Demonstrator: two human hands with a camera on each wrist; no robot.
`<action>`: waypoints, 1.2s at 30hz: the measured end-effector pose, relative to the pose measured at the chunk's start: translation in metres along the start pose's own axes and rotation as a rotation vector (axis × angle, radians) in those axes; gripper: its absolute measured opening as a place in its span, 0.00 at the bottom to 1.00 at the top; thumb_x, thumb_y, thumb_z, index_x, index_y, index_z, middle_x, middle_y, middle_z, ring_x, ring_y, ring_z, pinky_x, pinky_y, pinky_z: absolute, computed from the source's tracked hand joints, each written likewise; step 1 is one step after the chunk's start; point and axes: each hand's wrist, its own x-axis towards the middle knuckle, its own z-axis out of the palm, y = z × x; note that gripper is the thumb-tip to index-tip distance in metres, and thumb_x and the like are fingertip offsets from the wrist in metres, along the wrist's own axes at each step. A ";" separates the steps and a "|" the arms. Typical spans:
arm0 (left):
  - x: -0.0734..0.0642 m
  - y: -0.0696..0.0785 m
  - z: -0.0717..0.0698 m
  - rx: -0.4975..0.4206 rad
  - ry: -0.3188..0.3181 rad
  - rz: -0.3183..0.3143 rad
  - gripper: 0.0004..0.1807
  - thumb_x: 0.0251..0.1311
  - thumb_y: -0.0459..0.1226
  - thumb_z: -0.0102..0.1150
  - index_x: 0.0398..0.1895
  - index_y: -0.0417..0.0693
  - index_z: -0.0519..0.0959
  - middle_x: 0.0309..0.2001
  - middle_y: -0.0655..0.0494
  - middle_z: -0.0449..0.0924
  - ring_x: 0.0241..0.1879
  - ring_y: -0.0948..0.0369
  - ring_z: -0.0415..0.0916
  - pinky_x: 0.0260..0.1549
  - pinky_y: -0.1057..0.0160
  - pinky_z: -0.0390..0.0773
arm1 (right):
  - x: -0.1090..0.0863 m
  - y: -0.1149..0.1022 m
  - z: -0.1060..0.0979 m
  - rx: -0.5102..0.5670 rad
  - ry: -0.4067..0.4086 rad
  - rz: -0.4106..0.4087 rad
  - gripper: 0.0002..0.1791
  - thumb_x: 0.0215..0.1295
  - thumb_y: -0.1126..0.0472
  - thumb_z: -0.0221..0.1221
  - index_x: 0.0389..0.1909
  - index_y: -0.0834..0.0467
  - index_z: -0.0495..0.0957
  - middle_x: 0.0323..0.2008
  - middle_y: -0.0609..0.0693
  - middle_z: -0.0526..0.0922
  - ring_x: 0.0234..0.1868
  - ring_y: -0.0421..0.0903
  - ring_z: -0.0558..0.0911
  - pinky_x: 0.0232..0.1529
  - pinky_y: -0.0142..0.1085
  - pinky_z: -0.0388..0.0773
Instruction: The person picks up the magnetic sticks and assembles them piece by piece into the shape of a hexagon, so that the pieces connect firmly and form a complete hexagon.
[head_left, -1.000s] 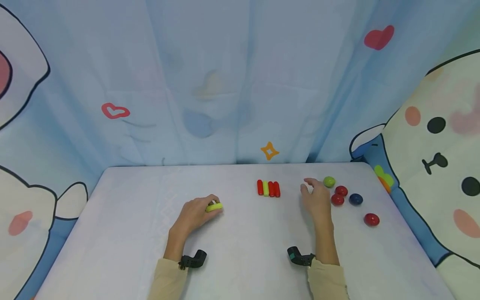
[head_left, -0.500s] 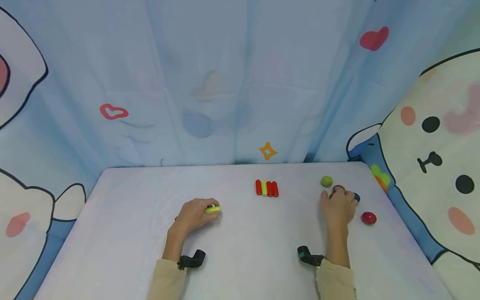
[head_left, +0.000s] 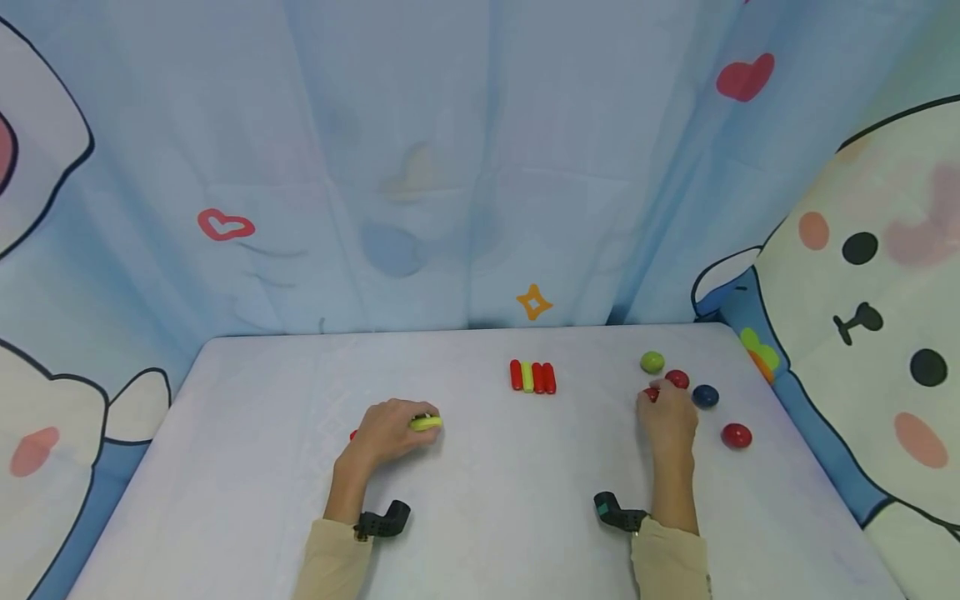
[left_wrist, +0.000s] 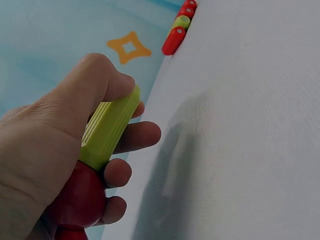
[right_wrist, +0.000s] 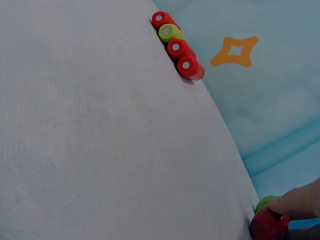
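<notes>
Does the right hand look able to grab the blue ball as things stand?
Probably not just yet: the right hand holds a red ball. Otherwise the way looks free: the blue ball lies close beside that hand, nothing visible between them.

The right hand [head_left: 669,421], which held nothing one second ago, now pinches a glossy red round ball [head_left: 652,394], which has shifted slightly left. The dark blue round ball [head_left: 706,397], partly hidden half a second ago, is now fully visible.

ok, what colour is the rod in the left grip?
Yellow-green: the rod shows best in the left wrist view.
</notes>
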 end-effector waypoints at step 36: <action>0.001 -0.007 0.005 -0.144 0.074 0.056 0.09 0.56 0.37 0.63 0.39 0.54 0.75 0.26 0.66 0.76 0.24 0.70 0.67 0.29 0.73 0.70 | -0.077 -0.110 0.103 0.460 -0.490 -0.407 0.22 0.63 0.53 0.64 0.56 0.54 0.76 0.53 0.54 0.80 0.49 0.49 0.83 0.52 0.43 0.81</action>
